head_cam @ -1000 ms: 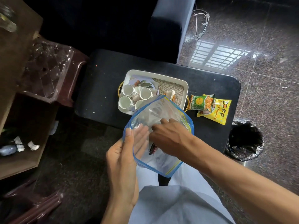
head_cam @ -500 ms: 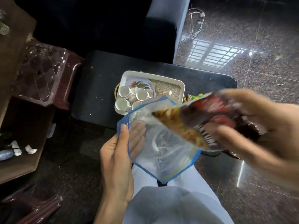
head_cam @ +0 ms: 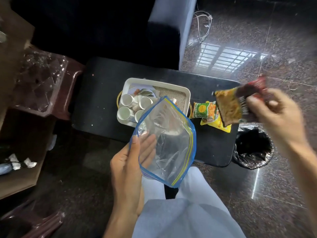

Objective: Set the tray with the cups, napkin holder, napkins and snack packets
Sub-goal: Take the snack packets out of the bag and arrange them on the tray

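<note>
A white tray [head_cam: 188, 93] sits on the black table [head_cam: 103, 93], with several small white cups [head_cam: 127, 99] in its left half and a woven mat on its right half. My left hand [head_cam: 130, 160] holds a clear zip bag [head_cam: 169, 143] with a blue rim, open and empty, above the table's near edge. My right hand [head_cam: 277, 117] is blurred and grips a red and brown snack packet [head_cam: 240, 103] above the table's right end. A green packet [head_cam: 204, 109] and a yellow packet [head_cam: 221, 126] lie on the table right of the tray. The bag hides the tray's near right corner.
A bin lined with a black bag [head_cam: 253, 148] stands by the table's right end. A dark sofa [head_cam: 164, 31] is behind the table. A maroon plastic stool [head_cam: 51, 86] and a brown shelf [head_cam: 20, 152] stand at the left. Cables [head_cam: 202, 26] lie on the shiny floor.
My right hand went into the zip bag, pulled out the red snack packet and carried it right, over the table's right end. My left hand kept hold of the bag.
</note>
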`<action>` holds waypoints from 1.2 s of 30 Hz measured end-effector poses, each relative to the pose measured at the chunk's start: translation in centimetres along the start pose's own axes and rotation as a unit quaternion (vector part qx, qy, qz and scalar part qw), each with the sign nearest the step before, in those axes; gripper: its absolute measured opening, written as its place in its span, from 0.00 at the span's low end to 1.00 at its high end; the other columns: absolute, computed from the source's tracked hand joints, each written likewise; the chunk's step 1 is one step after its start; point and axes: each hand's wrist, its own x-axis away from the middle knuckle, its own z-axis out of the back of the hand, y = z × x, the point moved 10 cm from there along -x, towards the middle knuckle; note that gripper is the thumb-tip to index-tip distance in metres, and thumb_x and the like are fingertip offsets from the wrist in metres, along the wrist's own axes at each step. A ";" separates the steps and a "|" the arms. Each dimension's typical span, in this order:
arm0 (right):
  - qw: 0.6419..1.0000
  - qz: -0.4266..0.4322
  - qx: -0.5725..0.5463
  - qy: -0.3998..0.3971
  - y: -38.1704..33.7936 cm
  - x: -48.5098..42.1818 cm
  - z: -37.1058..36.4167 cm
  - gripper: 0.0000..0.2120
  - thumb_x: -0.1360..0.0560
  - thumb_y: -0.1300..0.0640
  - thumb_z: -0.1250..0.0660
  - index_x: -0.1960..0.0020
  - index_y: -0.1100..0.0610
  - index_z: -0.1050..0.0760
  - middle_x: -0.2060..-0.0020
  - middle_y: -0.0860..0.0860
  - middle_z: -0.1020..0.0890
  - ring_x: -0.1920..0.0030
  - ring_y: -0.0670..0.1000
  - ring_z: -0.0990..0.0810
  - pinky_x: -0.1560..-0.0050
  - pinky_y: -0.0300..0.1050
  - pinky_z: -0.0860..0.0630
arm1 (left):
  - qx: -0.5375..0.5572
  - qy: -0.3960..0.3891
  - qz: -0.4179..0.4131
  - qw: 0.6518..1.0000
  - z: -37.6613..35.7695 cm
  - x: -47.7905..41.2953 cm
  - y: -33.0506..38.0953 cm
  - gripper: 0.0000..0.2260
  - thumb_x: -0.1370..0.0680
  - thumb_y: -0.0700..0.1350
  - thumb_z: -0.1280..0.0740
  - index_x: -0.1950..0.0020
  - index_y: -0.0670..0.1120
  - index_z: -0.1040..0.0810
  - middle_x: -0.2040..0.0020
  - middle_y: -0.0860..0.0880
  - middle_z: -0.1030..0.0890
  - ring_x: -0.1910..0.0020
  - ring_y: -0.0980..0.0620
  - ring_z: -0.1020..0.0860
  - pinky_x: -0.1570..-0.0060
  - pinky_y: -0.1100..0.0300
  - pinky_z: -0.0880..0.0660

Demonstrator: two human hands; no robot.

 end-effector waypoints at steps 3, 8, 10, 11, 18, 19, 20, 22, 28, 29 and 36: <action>0.987 -0.015 0.154 -0.050 4.3 0.5 -5.5 0.15 0.25 0.46 0.28 0.42 0.51 0.21 0.58 0.53 0.13 0.67 0.34 0.19 0.62 0.29 0.23 | -0.006 -0.001 -0.005 1.000 0.0 0.1 0.0 0.18 0.23 0.54 0.35 0.44 0.43 0.16 0.47 0.43 0.12 0.45 0.47 0.13 0.46 0.59 0.18; 0.927 -0.054 0.278 -0.246 11.6 1.3 -13.0 0.18 0.21 0.48 0.33 0.35 0.57 0.26 0.55 0.56 0.13 0.63 0.51 0.15 0.54 0.47 0.20 | -0.018 0.006 -0.002 1.000 0.0 0.3 -0.5 0.18 0.22 0.54 0.35 0.42 0.43 0.17 0.46 0.43 0.12 0.44 0.47 0.14 0.45 0.58 0.18; 0.904 -0.031 0.321 -0.281 13.2 1.2 -14.9 0.18 0.20 0.48 0.34 0.37 0.58 0.27 0.53 0.57 0.14 0.57 0.57 0.16 0.53 0.52 0.20 | -0.022 0.011 0.000 1.000 -0.1 0.5 -0.7 0.17 0.20 0.53 0.36 0.41 0.42 0.17 0.46 0.44 0.12 0.44 0.47 0.14 0.46 0.58 0.18; 0.895 -0.017 0.339 -0.289 13.7 1.0 -15.5 0.17 0.21 0.48 0.34 0.38 0.58 0.27 0.53 0.57 0.15 0.55 0.58 0.17 0.53 0.53 0.21 | -0.024 0.012 0.001 1.000 -0.1 0.6 -0.8 0.17 0.19 0.52 0.36 0.41 0.42 0.17 0.46 0.44 0.12 0.44 0.47 0.14 0.46 0.58 0.18; 0.876 0.011 0.379 -0.297 15.3 -0.1 -17.8 0.17 0.21 0.50 0.33 0.34 0.54 0.26 0.46 0.55 0.18 0.50 0.57 0.19 0.52 0.48 0.24 | -0.020 0.019 0.006 1.000 -0.4 1.4 -1.3 0.16 0.19 0.50 0.37 0.41 0.41 0.17 0.47 0.44 0.12 0.46 0.48 0.13 0.50 0.62 0.17; 0.874 0.010 0.383 -0.298 15.5 -0.2 -17.9 0.18 0.20 0.50 0.34 0.33 0.54 0.26 0.45 0.56 0.19 0.49 0.57 0.19 0.51 0.49 0.22 | -0.021 0.018 0.007 1.000 -0.5 1.5 -1.4 0.16 0.19 0.51 0.37 0.41 0.41 0.17 0.47 0.44 0.12 0.46 0.48 0.13 0.51 0.62 0.17; 0.872 0.009 0.388 -0.297 15.6 -0.2 -17.9 0.19 0.20 0.49 0.34 0.32 0.54 0.27 0.44 0.56 0.19 0.48 0.57 0.19 0.49 0.52 0.21 | -0.021 0.018 0.006 1.000 -0.5 1.5 -1.4 0.17 0.19 0.51 0.37 0.41 0.41 0.17 0.47 0.44 0.12 0.46 0.48 0.13 0.51 0.62 0.17; 0.873 0.014 0.393 -0.290 15.7 -0.2 -17.8 0.19 0.20 0.50 0.34 0.32 0.54 0.28 0.42 0.56 0.20 0.47 0.58 0.19 0.47 0.56 0.20 | -0.022 0.019 0.004 1.000 -0.4 1.5 -1.4 0.16 0.19 0.51 0.37 0.41 0.41 0.17 0.47 0.44 0.12 0.46 0.48 0.13 0.51 0.62 0.17; 0.879 0.041 0.416 -0.231 14.8 -0.9 -17.0 0.19 0.22 0.48 0.32 0.36 0.58 0.28 0.43 0.56 0.20 0.49 0.57 0.19 0.51 0.55 0.19 | -0.031 0.014 -0.006 0.999 -0.1 1.5 -1.3 0.16 0.19 0.51 0.37 0.41 0.42 0.17 0.47 0.44 0.12 0.45 0.48 0.13 0.49 0.61 0.17; 0.879 0.053 0.428 -0.205 14.2 -1.0 -16.6 0.19 0.23 0.48 0.32 0.37 0.58 0.27 0.45 0.56 0.20 0.50 0.56 0.19 0.52 0.54 0.19 | -0.034 0.014 -0.007 0.999 0.1 1.5 -1.2 0.16 0.18 0.51 0.37 0.41 0.42 0.17 0.47 0.44 0.12 0.45 0.48 0.13 0.49 0.61 0.17; 0.959 0.031 0.280 -0.037 9.3 -0.1 -11.4 0.15 0.22 0.59 0.32 0.36 0.62 0.25 0.41 0.58 0.20 0.42 0.58 0.22 0.42 0.49 0.26 | -0.041 0.011 -0.006 0.999 0.5 1.5 -1.3 0.17 0.20 0.53 0.36 0.41 0.44 0.17 0.47 0.45 0.12 0.45 0.48 0.13 0.46 0.59 0.17</action>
